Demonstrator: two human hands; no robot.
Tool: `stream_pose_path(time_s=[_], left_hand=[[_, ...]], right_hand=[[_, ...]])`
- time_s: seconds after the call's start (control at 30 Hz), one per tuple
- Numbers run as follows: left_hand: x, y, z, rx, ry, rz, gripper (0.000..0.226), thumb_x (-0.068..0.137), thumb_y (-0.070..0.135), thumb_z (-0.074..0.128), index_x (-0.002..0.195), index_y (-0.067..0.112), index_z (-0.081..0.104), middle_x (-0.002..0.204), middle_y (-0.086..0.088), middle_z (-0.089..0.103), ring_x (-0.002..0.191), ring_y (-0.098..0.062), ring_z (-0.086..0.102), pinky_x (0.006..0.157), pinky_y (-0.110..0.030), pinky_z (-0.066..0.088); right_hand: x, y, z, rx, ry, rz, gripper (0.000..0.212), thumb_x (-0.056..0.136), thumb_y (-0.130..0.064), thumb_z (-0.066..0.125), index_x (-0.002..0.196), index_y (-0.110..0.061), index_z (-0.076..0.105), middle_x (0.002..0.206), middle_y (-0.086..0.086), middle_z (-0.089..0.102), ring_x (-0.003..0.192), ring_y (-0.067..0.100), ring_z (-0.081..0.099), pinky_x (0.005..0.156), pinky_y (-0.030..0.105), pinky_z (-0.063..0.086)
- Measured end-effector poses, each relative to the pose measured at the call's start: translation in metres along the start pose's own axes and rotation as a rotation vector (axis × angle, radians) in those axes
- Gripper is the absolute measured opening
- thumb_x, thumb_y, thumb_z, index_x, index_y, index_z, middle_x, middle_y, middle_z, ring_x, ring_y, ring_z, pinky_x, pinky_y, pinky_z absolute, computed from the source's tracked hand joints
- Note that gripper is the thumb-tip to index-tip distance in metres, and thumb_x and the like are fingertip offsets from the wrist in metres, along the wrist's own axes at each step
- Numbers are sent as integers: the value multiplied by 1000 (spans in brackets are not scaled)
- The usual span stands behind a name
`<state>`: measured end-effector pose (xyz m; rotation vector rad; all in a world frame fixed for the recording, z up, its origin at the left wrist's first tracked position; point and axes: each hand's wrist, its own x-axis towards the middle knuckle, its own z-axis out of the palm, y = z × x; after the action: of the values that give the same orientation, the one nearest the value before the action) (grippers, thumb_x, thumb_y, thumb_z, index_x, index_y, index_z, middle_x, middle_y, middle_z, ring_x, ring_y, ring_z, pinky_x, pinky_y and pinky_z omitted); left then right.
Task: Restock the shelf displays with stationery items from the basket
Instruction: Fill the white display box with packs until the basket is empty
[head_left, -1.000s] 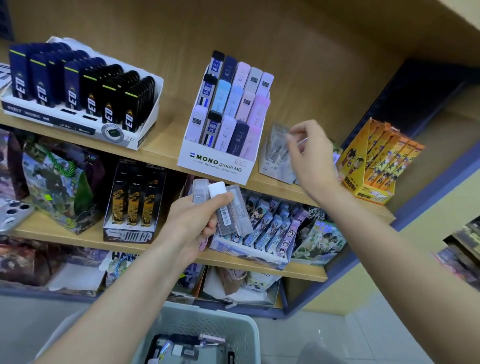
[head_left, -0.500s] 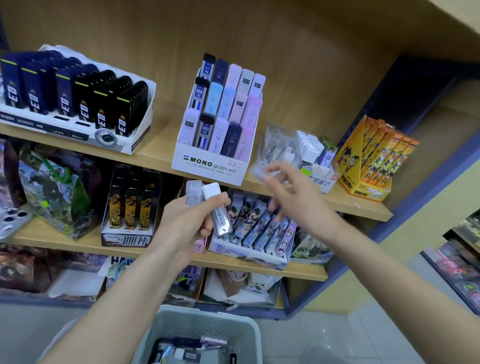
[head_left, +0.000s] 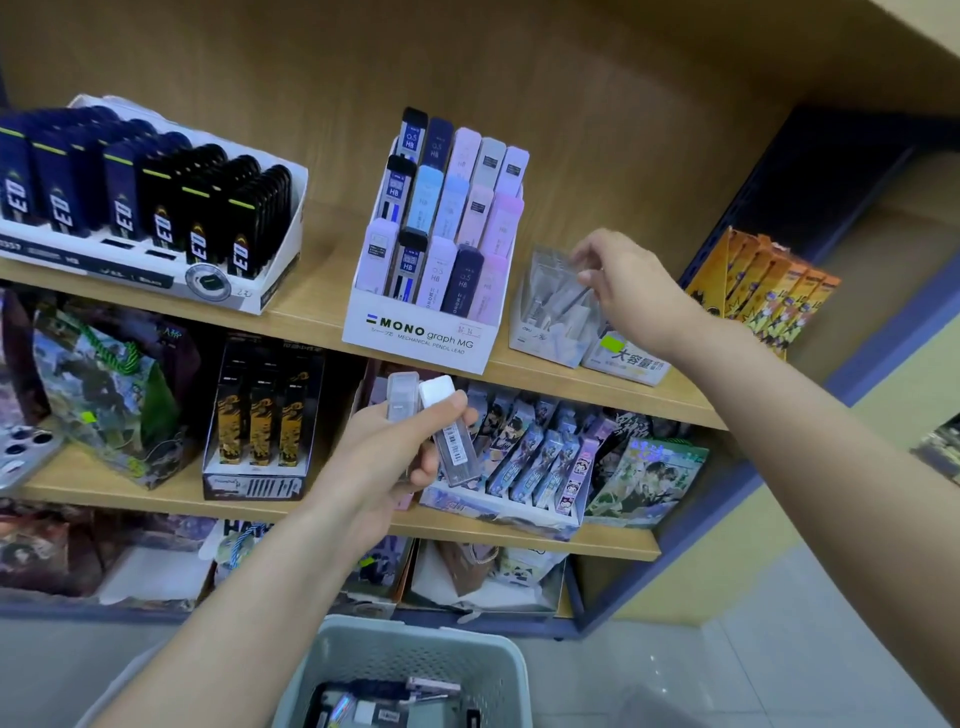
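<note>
**a slanted case at the box mouth is the thing to watch**

the right hand (head_left: 626, 291) pinches what looks like a clear case (head_left: 569, 300), which lies tilted in the mouth of the clear display box (head_left: 540, 338). going in at that slant, it could jam across the cases already inside. it could also shove the light box toward the mono display (head_left: 415, 332) just beside it. the hold is at the fingertips only, so i think a small knock could send the case off the upper shelf (head_left: 311, 317).

the left hand (head_left: 395, 457) grips two lead cases (head_left: 452, 441), fanned apart under the thumb. the outer one could slide free while the eyes are on the right.

pose: the right arm is stretched forward, wrist bent down, fingers curled over the box. the left forearm angles up, caps pointing upward, in front of the lower shelf (head_left: 156, 488).

the basket (head_left: 415, 649) sits below between the forearms, with more stock in it.
</note>
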<state>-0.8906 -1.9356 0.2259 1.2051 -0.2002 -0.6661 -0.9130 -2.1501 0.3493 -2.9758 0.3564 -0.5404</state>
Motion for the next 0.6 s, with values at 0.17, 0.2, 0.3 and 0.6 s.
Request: stream_pose_path(time_s=[0.17, 0.2, 0.3, 0.6], left_hand=[[1, 2, -3, -17, -35, 38, 21, 82, 29, 70, 70, 13, 77, 63, -18, 61, 39, -6, 33, 39, -15, 27], [1, 2, -3, -12, -33, 45, 20, 81, 30, 70, 67, 18, 78, 83, -28, 66, 40, -7, 33, 41, -16, 27], [1, 2, -2, 15, -29, 54, 19, 82, 33, 69, 66, 28, 77, 114, -35, 58, 42, -7, 32, 44, -17, 28], [7, -9, 4, 29, 49, -25, 19, 81, 32, 72, 82, 14, 66, 47, -1, 44, 44, -12, 30, 53, -27, 20]], right_hand=[[5, 0, -13, 123, -23, 60, 18, 95, -13, 55, 108, -15, 43, 97, 4, 56, 86, 20, 60, 79, 32, 51], [5, 1, -14, 112, -27, 68, 19, 94, -13, 57, 108, -15, 44, 97, 4, 56, 86, 19, 60, 81, 34, 51], [7, 2, -15, 85, -65, 74, 23, 95, -11, 56, 107, -17, 38, 88, 0, 58, 87, 22, 61, 80, 37, 50], [9, 11, 15, -81, 58, -62, 26, 87, -20, 67, 110, -15, 56, 103, -2, 45, 83, 15, 52, 84, 37, 48]])
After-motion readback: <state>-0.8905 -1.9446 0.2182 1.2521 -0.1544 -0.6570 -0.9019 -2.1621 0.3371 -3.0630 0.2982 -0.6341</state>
